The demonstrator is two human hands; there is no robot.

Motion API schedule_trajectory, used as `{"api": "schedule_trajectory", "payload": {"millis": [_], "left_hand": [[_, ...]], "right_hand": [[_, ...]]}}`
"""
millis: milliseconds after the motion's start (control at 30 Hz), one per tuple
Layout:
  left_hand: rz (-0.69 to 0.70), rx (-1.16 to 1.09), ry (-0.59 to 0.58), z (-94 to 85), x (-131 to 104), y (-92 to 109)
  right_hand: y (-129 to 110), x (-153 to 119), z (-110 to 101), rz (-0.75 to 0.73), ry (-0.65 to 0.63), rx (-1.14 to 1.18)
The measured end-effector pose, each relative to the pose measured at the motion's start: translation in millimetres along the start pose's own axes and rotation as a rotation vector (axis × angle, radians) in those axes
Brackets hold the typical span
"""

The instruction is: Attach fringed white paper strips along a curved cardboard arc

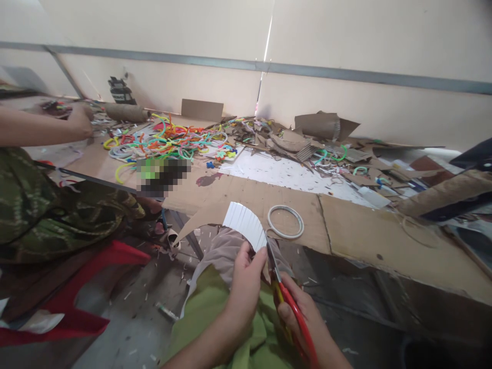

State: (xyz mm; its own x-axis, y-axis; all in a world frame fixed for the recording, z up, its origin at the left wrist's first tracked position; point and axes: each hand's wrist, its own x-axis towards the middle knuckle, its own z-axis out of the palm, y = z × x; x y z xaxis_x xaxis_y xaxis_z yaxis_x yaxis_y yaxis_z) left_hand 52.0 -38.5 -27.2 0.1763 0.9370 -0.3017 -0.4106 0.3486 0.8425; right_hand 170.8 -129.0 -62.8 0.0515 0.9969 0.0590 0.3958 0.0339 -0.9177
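Right hand [309, 308] grips red scissors [299, 314], blades pointing forward, slightly left; left hand [246, 277] pinches a white strip [246, 223] curving forward-left.

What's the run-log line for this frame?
left hand: holds card strip | right hand: holds scissors, at strip's edge | tape roll: on cardboard

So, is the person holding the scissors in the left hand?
No, the red-handled scissors are in the right hand, while the left hand grips the white strip.

Own hands [246, 271]: two. Scissors [298, 310]: one pair. White slit strip [246, 224]: one. White tape roll [286, 235]: one. Co-worker's hand [81, 120]: one. Pipe cleaners [161, 136]: many, uncountable.
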Motion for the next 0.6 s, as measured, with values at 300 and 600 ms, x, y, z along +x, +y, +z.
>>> {"api": "schedule_trajectory", "payload": {"millis": [300,600], "left_hand": [[0.034,0.007,-0.064,0.1,-1.7,5.0],[0.047,0.020,-0.054,0.1,-2.8,4.9]], "right_hand": [[-1.7,0.6,0.1,0.003,-0.020,0.031],[1.7,-0.4,1.6,0.011,0.015,0.002]]}}
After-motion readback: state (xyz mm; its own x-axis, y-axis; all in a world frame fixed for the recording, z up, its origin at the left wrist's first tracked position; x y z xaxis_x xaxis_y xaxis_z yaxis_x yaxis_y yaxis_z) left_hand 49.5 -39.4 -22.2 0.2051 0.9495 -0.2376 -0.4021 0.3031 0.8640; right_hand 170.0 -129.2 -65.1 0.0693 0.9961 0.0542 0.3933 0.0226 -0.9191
